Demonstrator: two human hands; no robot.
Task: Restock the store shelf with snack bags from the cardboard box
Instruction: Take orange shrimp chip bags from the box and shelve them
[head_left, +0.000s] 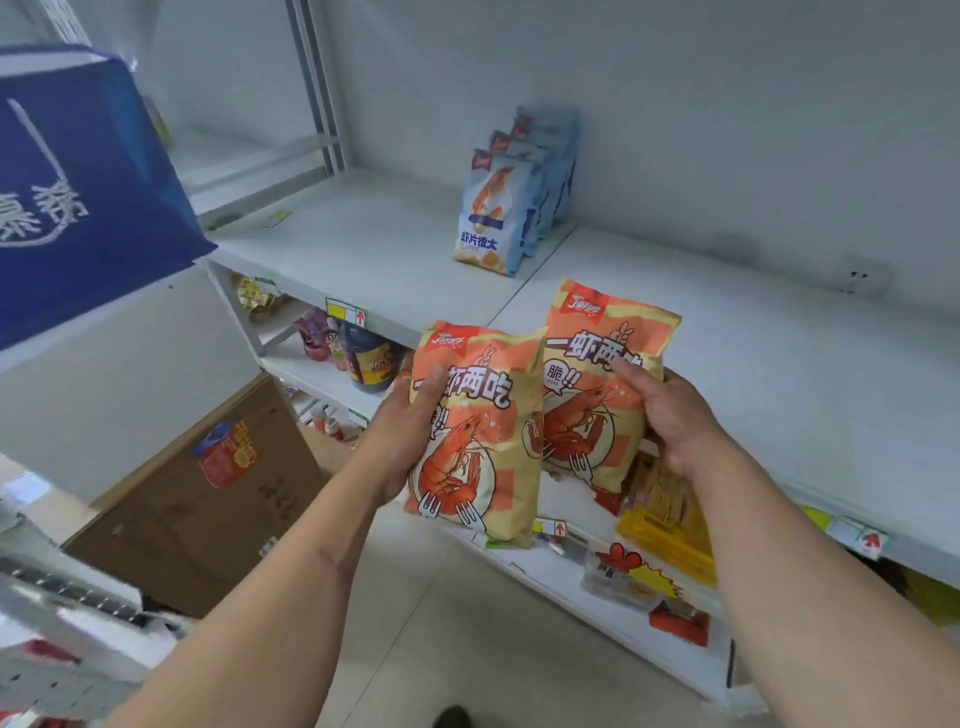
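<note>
While I stand facing the white shelf (727, 332), each of my hands grips one orange-and-yellow shrimp snack bag. My left hand (410, 431) wraps the left edge of the nearer bag (483, 452), thumb lying across its front just beside the big printed characters, the other fingers hidden behind it. My right hand (670, 415) clasps the right side of the second bag (597, 374), thumb pressed on the front near the top of the shrimp picture. Both bags stand nearly upright, tilted a little to the right, side by side and overlapping slightly at the middle. The second bag's upper part is over the front of the shelf board; the nearer bag hangs in front of the shelf edge, above the floor.

Farther back on the same board, near the seam between two shelf sections, a row of pale blue shrimp-chip bags (498, 208) stands upright, one behind another, well apart from what I hold. Down to my left a brown cardboard box (208, 499) sits on the floor, leaning against the wall. A blue bag with white characters (88, 197) hangs at upper left. Lower shelves carry jars, bottles and yellow packets, too blurred to name exactly.
</note>
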